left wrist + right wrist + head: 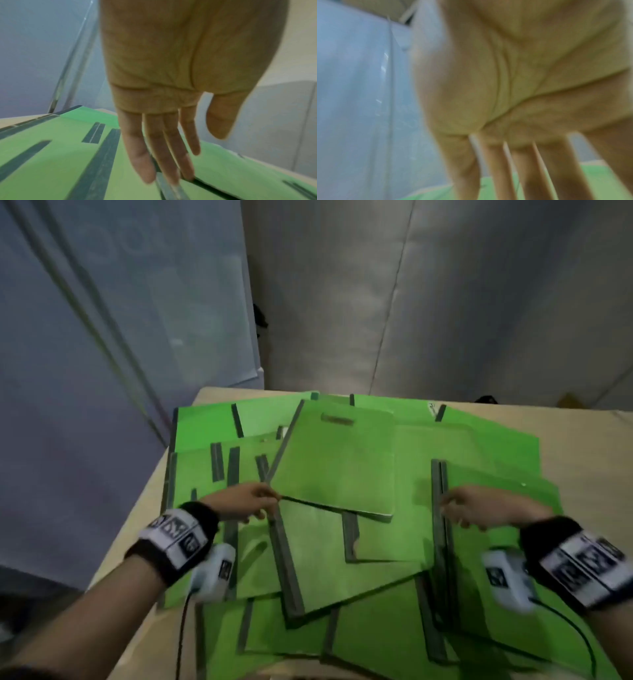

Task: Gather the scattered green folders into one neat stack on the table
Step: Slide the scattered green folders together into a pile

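Honestly the job is barely getting going here. The green folders [342, 508] are lying all over the surface [589, 446] in a loose overlapping heap, dark spines pointing every which way, nothing squared up into a single stack yet. So pretty much all of the gathering is still left, as far as I can judge.

The left hand [245, 503] is reaching to the near left corner of the tilted top folder [334, 460] sitting around the middle of the heap. From the left wrist view its fingers [164, 146] are hanging long and straight, tips touching down at a dark spine, thumb apart from them, so that grip is loose and wide, not holding anything. The right hand [486, 508] is resting by the doubled dark spine of the right-side folder [496, 498]; its fingers look stretched out too, but the right wrist view is so blurry I'm only fairly sure nothing is being held.

Room-wise: the heap is covering most of the surface. Folders are running right up to the left edge and seem to be poking a little past the near edge, so sliding anything that way is risking a drop. The only bare strip I'm seeing is along the right edge and the far right corner. A wall is standing just behind the far edge, so no slack back there.
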`<state>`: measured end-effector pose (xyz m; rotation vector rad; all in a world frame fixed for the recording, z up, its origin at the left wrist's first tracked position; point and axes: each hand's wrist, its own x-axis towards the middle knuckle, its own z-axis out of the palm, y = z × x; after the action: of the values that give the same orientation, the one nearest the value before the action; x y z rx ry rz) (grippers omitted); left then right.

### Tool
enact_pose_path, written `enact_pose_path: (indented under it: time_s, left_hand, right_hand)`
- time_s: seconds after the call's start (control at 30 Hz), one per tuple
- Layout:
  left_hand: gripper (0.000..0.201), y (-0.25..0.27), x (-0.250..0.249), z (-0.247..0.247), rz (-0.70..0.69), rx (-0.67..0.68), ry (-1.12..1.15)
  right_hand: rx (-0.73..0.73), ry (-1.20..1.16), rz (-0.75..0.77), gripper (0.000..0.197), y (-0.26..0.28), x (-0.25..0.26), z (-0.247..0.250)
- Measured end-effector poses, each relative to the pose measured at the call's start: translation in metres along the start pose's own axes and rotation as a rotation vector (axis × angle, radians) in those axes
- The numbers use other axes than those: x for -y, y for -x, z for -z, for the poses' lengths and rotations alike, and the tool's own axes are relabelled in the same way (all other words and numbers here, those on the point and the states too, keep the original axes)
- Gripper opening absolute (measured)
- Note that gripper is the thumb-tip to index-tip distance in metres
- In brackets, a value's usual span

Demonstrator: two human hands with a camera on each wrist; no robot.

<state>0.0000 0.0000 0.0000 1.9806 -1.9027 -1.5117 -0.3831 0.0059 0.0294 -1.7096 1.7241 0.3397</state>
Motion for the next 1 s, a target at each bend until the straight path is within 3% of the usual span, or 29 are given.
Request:
enact_pose_path:
  time_s: [0.1,0.2,0.3,0.43,0.53,0.6,0.67,0.7,0.77,0.83,0.93,1.0]
  left_hand:
    - [0.041,-0.031,-0.011,0.009,0.040,-0.194,-0.052]
    - [0.041,-0.051,-0.018,0.012,0.103,-0.278,-0.086]
    - [0.046,-0.067,-0.015,0.012,0.151,-0.364,-0.139]
    - [0.048,-0.077,-0.017,0.010,0.149,-0.405,-0.038]
    - [0.012,-0.071,-0.018,0.009,0.169,-0.188,-0.091]
    - [0.023,-0.064,-0.013,0.009,0.243,0.013,-0.145]
    - [0.026,-0.059,-0.004,0.008,0.296,0.079,-0.089]
    - [0.031,-0.061,0.001,0.007,0.315,0.050,-0.021]
    - [0.039,-0.066,0.006,0.002,0.295,-0.137,0.080]
    - [0.043,-0.069,0.004,-0.004,0.263,-0.296,0.026]
    - [0.062,-0.069,0.000,-0.013,0.285,-0.325,-0.082]
    - [0.053,-0.067,-0.002,-0.015,0.283,-0.326,-0.051]
  right_hand:
    - [-0.128,0.018,0.029,0.039,-0.051,0.042,0.014]
    - [-0.142,0.008,-0.121,0.049,-0.078,0.050,0.005]
    - [-0.179,-0.043,-0.168,0.058,-0.094,0.051,-0.009]
    - [-0.208,-0.138,-0.138,0.095,-0.121,0.049,-0.029]
    - [-0.205,-0.140,-0.163,0.075,-0.110,0.073,-0.032]
    - [-0.199,-0.114,-0.181,0.077,-0.107,0.077,-0.035]
    - [-0.174,-0.100,-0.172,0.084,-0.105,0.075,-0.041]
    - [-0.155,-0.081,-0.160,0.088,-0.102,0.073,-0.044]
    - [-0.105,0.005,-0.126,0.093,-0.090,0.073,-0.050]
    - [-0.135,0.009,-0.098,0.078,-0.079,0.067,-0.049]
    - [-0.361,-0.168,-0.213,0.049,-0.080,0.032,-0.036]
    - [-0.458,-0.273,-0.385,0.045,-0.082,-0.009,-0.028]
